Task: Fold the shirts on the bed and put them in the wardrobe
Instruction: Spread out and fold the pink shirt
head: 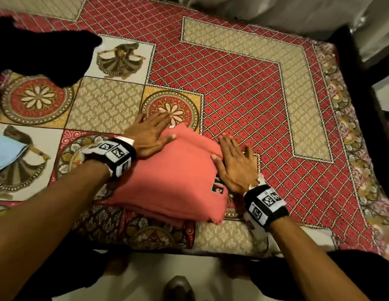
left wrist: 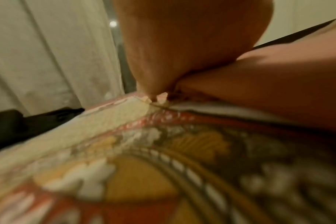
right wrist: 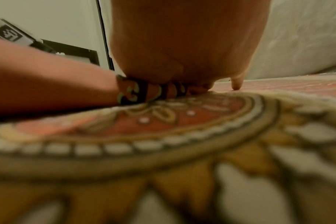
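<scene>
A pink shirt (head: 174,181), folded into a thick rectangle with dark print at its right edge, lies on the patterned bedspread (head: 243,101) near the bed's front edge. My left hand (head: 150,135) lies flat at the shirt's far left corner, fingers spread on the bedspread, thumb on the pink cloth. Against the shirt's right edge, my right hand (head: 235,164) lies flat with straight fingers, its thumb on the fold. In the left wrist view the palm (left wrist: 192,37) meets the pink shirt (left wrist: 269,84). The right wrist view shows the palm (right wrist: 182,45) beside the pink shirt (right wrist: 48,84).
A black garment (head: 37,55) lies on the bed at the far left. A light blue cloth (head: 6,153) shows at the left border. A dark bed frame (head: 352,51) runs along the right side, with white curtain behind. The floor (head: 145,268) lies below the bed's front edge.
</scene>
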A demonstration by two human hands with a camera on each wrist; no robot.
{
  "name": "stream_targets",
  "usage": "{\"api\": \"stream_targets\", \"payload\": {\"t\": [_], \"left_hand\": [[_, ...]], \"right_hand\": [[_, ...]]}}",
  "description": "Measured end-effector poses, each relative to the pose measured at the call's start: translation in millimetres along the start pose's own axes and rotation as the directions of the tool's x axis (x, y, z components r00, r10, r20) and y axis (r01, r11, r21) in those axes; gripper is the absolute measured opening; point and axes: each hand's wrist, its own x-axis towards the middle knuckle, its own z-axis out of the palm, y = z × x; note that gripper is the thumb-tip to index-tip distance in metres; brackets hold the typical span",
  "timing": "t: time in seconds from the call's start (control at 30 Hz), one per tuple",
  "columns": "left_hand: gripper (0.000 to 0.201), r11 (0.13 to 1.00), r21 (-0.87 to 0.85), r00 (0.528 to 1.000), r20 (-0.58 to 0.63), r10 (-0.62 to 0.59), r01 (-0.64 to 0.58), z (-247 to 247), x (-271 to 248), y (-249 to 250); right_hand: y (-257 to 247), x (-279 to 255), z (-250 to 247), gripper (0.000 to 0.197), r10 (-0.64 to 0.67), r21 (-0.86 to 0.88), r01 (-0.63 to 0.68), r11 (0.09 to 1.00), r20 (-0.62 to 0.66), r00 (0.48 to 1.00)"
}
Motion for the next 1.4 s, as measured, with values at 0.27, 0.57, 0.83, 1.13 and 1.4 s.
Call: {"api": "stream_targets", "payload": {"t": [0.27,0.57,0.83,1.13,1.4], "left_hand": [[0.069,0.99,-0.105,0.958,-0.281,0.064,-0.097,-10,-7,6],[0.089,0.983,0.041,0.982,-0.058,0.181,-0.178,14,10,-12],[0.08,0.971,-0.236,0.955,-0.277,-0.102,0.035,-6,-51,19],[0.096,0.994,-0.095,0.993,-0.099,-0.062,0.052,65,-158,52],[0.079,0.984,-0.169,0.95,-0.313,-0.003,-0.052,12,-143,69]], "right_hand": [[-10,-9,-13,0.068,0.082,0.154,-0.059,0.986,-0.145,0.986],[-23,-11,22,0.101,0.054,0.017,-0.054,0.998,-0.002,0.999],[-47,-52,-17,0.106,0.111,0.137,-0.111,0.984,0.003,0.994],[-67,-141,32,0.113,0.178,0.131,-0.186,0.974,0.07,0.981],[-58,-139,-19,0.108,0.16,0.28,-0.143,0.949,-0.039,0.986]]}}
